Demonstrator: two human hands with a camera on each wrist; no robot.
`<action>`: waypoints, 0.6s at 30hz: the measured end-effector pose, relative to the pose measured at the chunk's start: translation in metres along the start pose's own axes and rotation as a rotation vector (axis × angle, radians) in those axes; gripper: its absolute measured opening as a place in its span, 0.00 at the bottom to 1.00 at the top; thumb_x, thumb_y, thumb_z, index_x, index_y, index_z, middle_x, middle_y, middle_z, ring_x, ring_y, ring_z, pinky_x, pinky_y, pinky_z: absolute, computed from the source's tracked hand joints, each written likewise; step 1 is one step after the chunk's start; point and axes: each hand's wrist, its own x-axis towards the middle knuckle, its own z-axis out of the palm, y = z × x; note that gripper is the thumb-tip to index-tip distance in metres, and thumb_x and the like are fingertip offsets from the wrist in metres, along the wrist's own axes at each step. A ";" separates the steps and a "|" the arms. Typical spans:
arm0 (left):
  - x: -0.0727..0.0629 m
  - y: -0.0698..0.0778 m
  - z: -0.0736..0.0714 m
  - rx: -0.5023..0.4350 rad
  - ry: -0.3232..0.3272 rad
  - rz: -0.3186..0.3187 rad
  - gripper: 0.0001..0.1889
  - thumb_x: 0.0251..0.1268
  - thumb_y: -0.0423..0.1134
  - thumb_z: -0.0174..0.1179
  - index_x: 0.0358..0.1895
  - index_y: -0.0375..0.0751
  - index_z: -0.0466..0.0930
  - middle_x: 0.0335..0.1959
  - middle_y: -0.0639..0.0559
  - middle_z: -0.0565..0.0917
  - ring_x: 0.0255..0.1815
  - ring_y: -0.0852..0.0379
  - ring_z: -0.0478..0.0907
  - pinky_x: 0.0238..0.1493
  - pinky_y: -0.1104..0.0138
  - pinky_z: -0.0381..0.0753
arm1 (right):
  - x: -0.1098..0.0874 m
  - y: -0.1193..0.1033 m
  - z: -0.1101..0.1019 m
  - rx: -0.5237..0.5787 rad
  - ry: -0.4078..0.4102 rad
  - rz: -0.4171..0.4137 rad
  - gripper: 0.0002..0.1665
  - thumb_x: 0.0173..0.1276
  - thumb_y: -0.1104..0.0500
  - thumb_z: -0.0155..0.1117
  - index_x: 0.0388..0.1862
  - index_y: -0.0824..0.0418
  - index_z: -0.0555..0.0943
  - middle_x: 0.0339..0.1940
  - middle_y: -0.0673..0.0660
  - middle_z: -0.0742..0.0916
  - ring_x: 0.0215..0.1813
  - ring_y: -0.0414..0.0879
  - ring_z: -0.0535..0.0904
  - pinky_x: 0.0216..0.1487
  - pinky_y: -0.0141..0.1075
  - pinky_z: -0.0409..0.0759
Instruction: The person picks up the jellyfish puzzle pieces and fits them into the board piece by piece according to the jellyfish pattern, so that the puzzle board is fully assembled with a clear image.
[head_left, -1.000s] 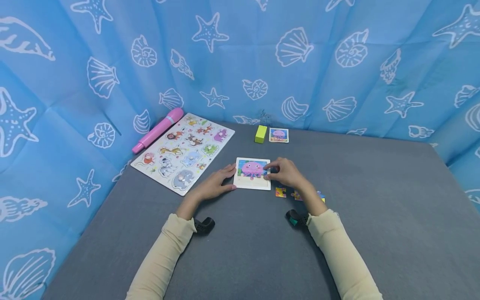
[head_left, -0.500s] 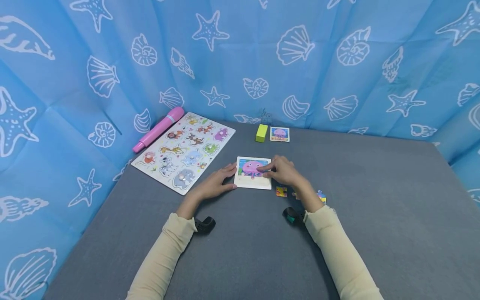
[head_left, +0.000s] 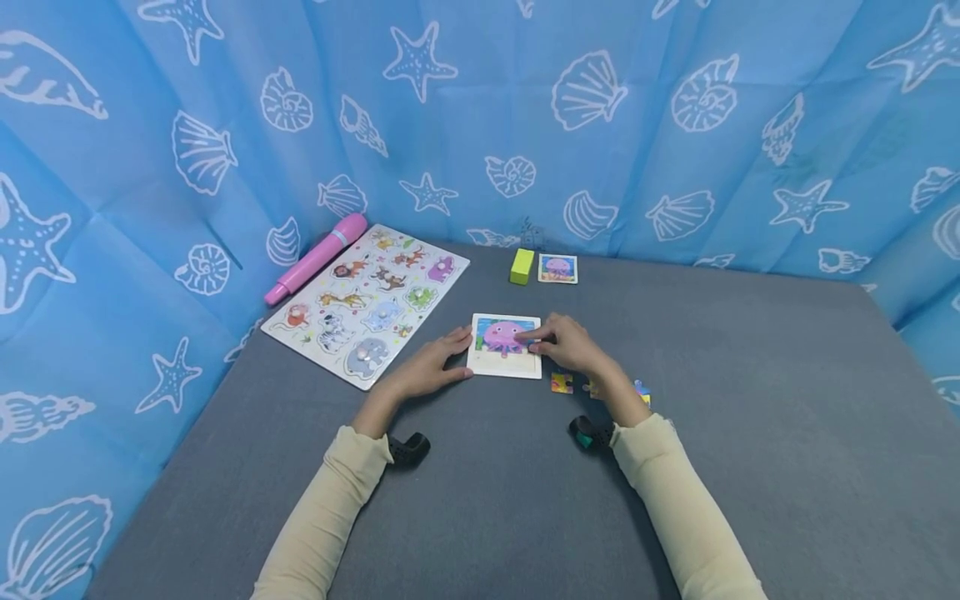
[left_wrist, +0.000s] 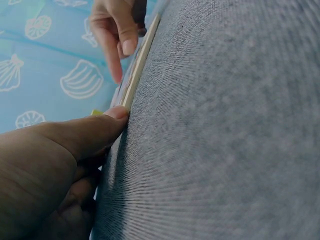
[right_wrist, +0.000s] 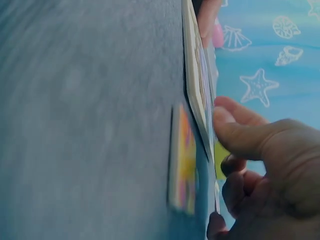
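Note:
A small jigsaw board [head_left: 504, 365] lies in the middle of the table, its upper part filled with a pink jellyfish picture [head_left: 501, 335] and its lower strip bare wood. My left hand [head_left: 429, 367] rests against the board's left edge; the left wrist view shows the thumb [left_wrist: 107, 120] on that edge. With an extended index finger, my right hand [head_left: 567, 343] touches the picture's right side. The right wrist view has its thumb [right_wrist: 240, 132] above the board, other fingers bent, no piece visible between them. Loose jigsaw pieces [head_left: 562, 383] lie below the right hand, partly hidden by the forearm.
Behind the board stand a lime-green block [head_left: 522, 267] and a jellyfish picture card [head_left: 558, 269]. At the left lie a large animal peg puzzle [head_left: 367, 308] and a pink microphone-shaped toy [head_left: 318, 258]. A blue seashell curtain [head_left: 480, 125] hangs along the table's back.
My right hand has shifted slightly left, its index finger moving from the board's right edge onto the jellyfish picture. The left hand keeps its place at the left edge.

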 end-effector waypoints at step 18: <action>-0.001 0.001 0.001 -0.014 0.005 -0.008 0.34 0.64 0.41 0.57 0.68 0.30 0.55 0.72 0.39 0.53 0.73 0.42 0.48 0.70 0.48 0.51 | -0.056 0.011 -0.022 0.032 -0.020 0.136 0.23 0.55 0.59 0.69 0.52 0.59 0.81 0.28 0.57 0.72 0.28 0.47 0.59 0.28 0.34 0.59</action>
